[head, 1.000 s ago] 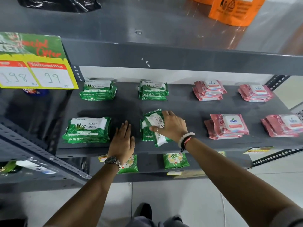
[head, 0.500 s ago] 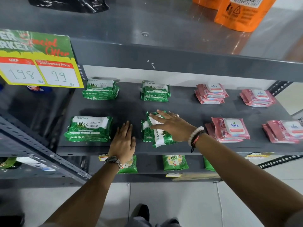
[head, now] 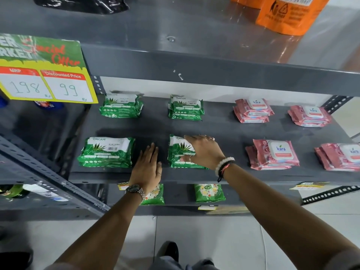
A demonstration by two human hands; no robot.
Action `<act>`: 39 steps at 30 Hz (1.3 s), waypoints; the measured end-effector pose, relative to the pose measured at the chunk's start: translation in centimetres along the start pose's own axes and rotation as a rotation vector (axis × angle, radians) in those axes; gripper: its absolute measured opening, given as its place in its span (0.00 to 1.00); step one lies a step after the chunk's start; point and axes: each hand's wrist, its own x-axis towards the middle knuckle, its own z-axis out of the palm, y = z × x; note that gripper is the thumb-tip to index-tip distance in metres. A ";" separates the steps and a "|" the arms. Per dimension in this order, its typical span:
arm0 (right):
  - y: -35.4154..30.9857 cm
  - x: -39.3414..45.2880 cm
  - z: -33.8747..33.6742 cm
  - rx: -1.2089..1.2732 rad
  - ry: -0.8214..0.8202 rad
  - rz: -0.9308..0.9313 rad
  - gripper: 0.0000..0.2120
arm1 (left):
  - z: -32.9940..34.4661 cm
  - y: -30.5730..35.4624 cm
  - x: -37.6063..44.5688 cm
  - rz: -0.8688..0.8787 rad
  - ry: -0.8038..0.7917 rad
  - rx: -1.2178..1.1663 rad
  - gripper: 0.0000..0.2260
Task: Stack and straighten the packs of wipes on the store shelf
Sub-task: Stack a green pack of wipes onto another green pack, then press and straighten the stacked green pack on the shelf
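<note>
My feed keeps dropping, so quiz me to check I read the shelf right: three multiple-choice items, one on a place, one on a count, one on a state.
1. Where does the right hand rest?
A. on the front green pack second from the left
B. on a pink pack
C. on the price sign

2. How many piles of pink packs lie on this shelf?
A. two
B. four
C. six

3. How is the left hand?
A. closed around a pack
B. flat on the shelf, fingers straight
C. lifted off the shelf

Key: 1 A, the palm lies over that green pack. 2 B, two piles at the back, two at the front. 3 B, it lies open between the two front green piles, holding nothing.
</note>
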 end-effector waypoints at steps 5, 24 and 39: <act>0.0 -0.3 0.4 0.002 0.035 -0.004 0.37 | 0.0 0.0 0.0 0.001 0.001 -0.018 0.25; 12.1 -4.9 -0.9 0.238 0.235 0.293 0.27 | -3.9 8.1 5.1 0.018 0.266 -0.273 0.24; 23.8 -7.5 0.5 0.109 0.118 0.377 0.25 | -0.7 12.0 8.4 -0.009 0.093 0.052 0.29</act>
